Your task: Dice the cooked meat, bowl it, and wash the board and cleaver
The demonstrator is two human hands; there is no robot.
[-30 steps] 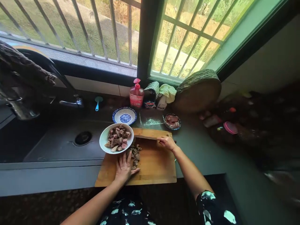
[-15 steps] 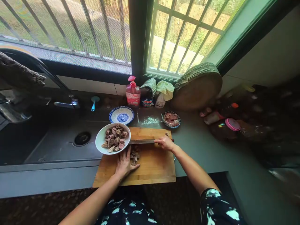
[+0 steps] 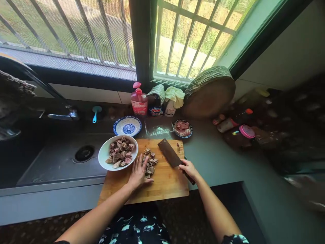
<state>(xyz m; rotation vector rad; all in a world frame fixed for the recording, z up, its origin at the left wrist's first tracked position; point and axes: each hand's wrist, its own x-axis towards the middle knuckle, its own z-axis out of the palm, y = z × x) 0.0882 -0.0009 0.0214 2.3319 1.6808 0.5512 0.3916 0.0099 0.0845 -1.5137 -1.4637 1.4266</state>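
Counter (image 3: 210,152) under barred windows (image 3: 177,40), our hands apart.
Our right hand (image 3: 190,169) grips a cleaver (image 3: 170,154) over the board's (image 3: 165,184) right edge; our left hand (image 3: 138,174), spread, touches meat (image 3: 151,166) beside the left-edge bowl (image 3: 103,156).

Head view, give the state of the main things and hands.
Right hand, closed on the cleaver
Cleaver, held by its handle
Left hand, fingers spread at the chopped pieces
Chopped pieces, loose on the cutting board
White bowl, heaped with meat chunks
Patterned plate, face up
Small dish, holding pink meat
Pump bottle, upright
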